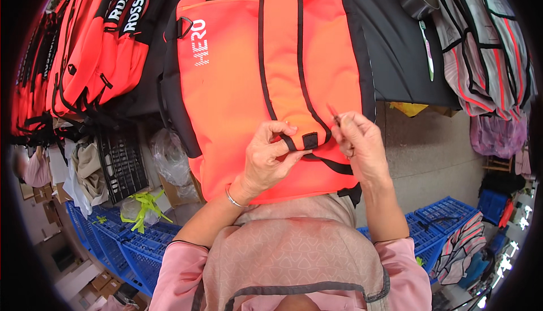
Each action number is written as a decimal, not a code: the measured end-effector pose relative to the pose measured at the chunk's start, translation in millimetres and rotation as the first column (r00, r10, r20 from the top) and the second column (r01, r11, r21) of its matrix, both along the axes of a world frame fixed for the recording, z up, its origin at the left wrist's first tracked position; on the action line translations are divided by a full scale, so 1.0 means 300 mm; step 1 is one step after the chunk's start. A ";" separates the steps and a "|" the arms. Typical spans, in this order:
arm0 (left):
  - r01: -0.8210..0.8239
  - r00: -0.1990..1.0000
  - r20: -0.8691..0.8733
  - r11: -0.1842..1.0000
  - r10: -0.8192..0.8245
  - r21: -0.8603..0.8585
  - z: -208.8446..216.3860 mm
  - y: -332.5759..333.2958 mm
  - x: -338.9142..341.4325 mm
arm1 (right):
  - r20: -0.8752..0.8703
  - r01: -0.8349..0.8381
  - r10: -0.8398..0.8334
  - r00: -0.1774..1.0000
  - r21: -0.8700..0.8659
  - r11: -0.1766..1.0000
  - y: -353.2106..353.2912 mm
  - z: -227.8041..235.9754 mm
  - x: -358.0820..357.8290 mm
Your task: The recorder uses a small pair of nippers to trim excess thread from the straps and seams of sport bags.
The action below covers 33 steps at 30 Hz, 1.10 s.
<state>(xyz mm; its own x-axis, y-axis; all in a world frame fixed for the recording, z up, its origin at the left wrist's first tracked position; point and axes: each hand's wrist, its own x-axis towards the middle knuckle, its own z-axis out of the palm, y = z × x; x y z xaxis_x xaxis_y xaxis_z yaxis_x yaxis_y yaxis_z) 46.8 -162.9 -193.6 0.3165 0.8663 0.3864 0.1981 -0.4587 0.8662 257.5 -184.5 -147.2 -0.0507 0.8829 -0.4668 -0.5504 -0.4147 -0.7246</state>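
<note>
A bright orange-red backpack [226,96] with black sides lies in front of me, its lower end against my lap. Down its face runs a padded orange shoulder strap [283,51] edged in black binding. My left hand [270,155] is closed on the strap's lower end, thumb and fingers pinching it beside a small black patch [310,140]. Just right of that end, my right hand [360,141] is closed round a small slim tool [332,111] with a reddish pointed tip; its exact kind is unclear. A black webbing strap [334,165] trails from the strap end toward the right.
A black-covered table [390,56] bears the backpack. Several orange and black bags [107,45] are stacked at left, grey ones [486,39] at right. A metal cup [419,0] and a toothbrush [427,51] lie near the grey stack. Blue plastic crates [133,254] stand below on both sides.
</note>
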 end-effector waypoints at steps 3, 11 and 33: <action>-0.003 1.000 -0.023 1.000 0.002 -0.020 0.007 0.001 -0.002 | 0.478 0.041 -0.138 0.868 0.207 0.977 -0.011 0.035 -0.035; 0.000 0.994 -0.105 0.997 0.008 0.077 0.017 0.010 -0.002 | 0.943 -0.322 -0.322 0.083 0.331 0.887 -0.060 0.100 -0.048; 0.038 0.993 -0.112 0.999 -0.039 -0.014 0.012 0.021 -0.014 | 0.195 0.013 -0.029 0.980 0.081 0.997 -0.014 0.006 0.008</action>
